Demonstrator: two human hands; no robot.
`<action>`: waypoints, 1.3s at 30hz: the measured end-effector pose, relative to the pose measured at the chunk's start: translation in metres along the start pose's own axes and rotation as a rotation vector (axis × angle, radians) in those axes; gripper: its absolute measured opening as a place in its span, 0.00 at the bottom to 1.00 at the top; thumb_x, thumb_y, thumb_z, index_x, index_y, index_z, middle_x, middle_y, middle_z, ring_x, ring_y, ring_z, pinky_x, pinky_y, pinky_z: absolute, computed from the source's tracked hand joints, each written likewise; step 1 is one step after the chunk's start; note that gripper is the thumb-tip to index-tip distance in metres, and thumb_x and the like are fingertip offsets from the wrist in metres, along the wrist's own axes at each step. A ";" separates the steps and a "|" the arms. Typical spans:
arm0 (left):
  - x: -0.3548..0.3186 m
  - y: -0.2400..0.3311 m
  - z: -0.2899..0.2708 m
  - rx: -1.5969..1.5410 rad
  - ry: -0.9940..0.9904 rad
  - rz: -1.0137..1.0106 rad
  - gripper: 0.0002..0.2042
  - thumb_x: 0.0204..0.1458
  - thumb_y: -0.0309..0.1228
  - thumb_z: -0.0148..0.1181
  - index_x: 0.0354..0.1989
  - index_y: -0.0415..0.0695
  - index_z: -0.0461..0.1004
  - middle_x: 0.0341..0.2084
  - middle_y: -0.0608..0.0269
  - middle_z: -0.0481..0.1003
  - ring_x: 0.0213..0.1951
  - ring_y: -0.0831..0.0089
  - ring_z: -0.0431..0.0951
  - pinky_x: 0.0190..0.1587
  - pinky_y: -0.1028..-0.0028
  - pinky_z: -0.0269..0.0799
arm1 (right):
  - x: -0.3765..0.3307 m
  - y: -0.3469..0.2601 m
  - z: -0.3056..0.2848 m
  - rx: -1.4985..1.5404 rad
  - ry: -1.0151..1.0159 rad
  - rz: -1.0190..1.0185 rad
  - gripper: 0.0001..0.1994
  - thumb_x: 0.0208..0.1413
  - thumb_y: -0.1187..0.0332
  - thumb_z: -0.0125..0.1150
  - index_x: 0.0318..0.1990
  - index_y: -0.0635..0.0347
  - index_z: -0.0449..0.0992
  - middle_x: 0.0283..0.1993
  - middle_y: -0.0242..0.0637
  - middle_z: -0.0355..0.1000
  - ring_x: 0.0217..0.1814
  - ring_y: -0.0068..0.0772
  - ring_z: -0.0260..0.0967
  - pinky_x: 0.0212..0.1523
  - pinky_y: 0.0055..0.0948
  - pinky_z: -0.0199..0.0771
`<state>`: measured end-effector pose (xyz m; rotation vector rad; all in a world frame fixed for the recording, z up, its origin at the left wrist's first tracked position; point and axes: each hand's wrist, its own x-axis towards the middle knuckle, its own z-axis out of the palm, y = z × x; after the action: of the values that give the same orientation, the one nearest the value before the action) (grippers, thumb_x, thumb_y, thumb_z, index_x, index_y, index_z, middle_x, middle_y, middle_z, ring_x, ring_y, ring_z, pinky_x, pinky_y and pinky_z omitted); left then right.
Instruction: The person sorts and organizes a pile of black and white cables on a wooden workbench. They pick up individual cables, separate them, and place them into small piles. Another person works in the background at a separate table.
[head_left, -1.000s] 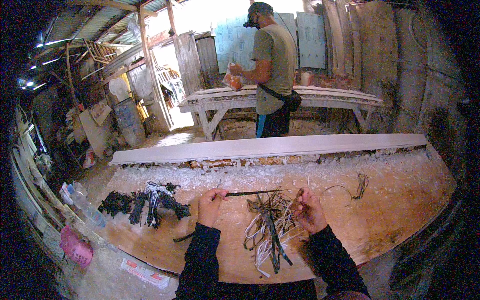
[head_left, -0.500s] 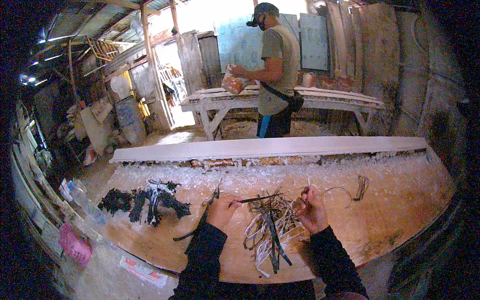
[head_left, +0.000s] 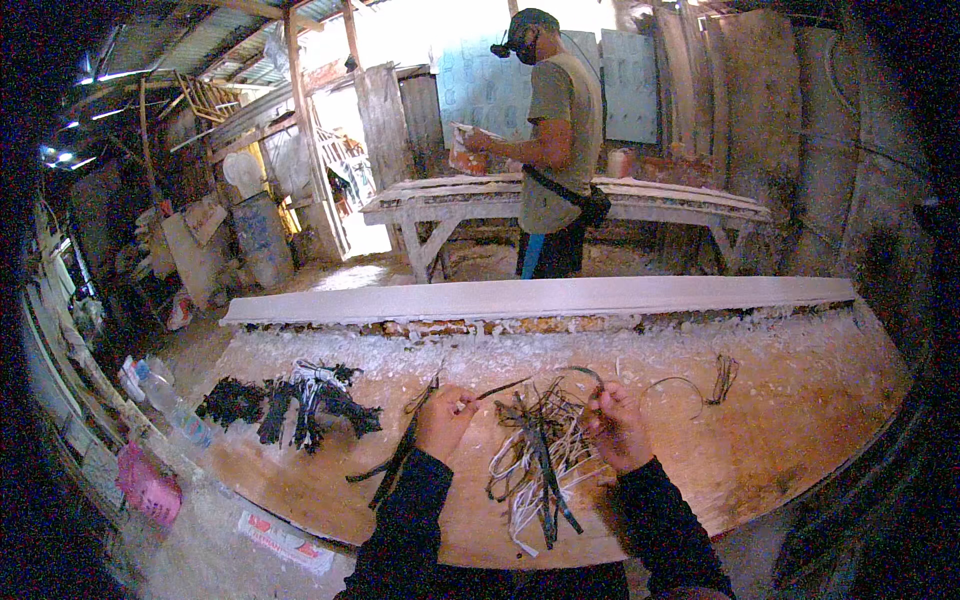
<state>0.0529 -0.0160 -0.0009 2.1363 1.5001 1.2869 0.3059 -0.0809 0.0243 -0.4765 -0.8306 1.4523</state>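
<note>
My left hand (head_left: 446, 424) is closed on a dark strip (head_left: 503, 389), whose free end points right. More dark strips (head_left: 392, 466) trail below that hand, and a thin pointed bit stands up beside its knuckles. My right hand (head_left: 617, 428) pinches another dark strip (head_left: 578, 371), which curves up and left from the fingertips. A gap separates the two strip ends. Between my hands a tangled heap of black and white strips (head_left: 545, 450) lies on the wooden board (head_left: 760, 450). Left of my left hand lie several bundles of black and white strips (head_left: 308, 400).
A long white-coated ledge (head_left: 540, 295) runs along the board's far side. Thin dark strands (head_left: 722, 380) lie at right. Off the left edge are a clear plastic bottle (head_left: 170, 400) and a pink container (head_left: 150, 487). Beyond, a person (head_left: 565, 150) holds a package at a white-coated bench (head_left: 660, 200).
A dark strip stretched from my left hand towards the right one; now separate ends show with a gap. The strip at my right hand bends upward. The person beyond has tilted the package.
</note>
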 end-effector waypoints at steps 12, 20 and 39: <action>-0.021 0.046 0.023 -0.775 -0.431 -0.358 0.05 0.46 0.30 0.59 0.27 0.42 0.73 0.21 0.71 0.71 0.24 0.83 0.68 0.28 0.82 0.63 | -0.003 0.016 0.026 -0.321 0.053 0.220 0.03 0.48 0.70 0.58 0.30 0.58 0.72 0.28 0.26 0.70 0.32 0.18 0.66 0.35 0.19 0.64; -0.030 0.051 0.034 -0.853 -0.345 -0.242 0.05 0.46 0.28 0.58 0.29 0.40 0.72 0.20 0.70 0.71 0.21 0.86 0.67 0.22 0.84 0.62 | -0.008 0.024 0.026 -0.305 0.046 0.217 0.04 0.45 0.72 0.60 0.30 0.59 0.74 0.29 0.26 0.71 0.33 0.18 0.65 0.37 0.20 0.62; -0.031 0.058 0.030 -0.792 -0.288 -0.259 0.04 0.45 0.22 0.57 0.29 0.38 0.71 0.24 0.63 0.74 0.25 0.79 0.74 0.26 0.81 0.71 | -0.002 0.033 0.018 -0.593 -0.012 0.053 0.05 0.45 0.72 0.61 0.28 0.60 0.71 0.27 0.27 0.68 0.31 0.18 0.63 0.36 0.19 0.62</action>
<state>0.1103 -0.0603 0.0016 1.4740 0.8911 1.1489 0.2704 -0.0837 0.0114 -0.9383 -1.2705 1.2412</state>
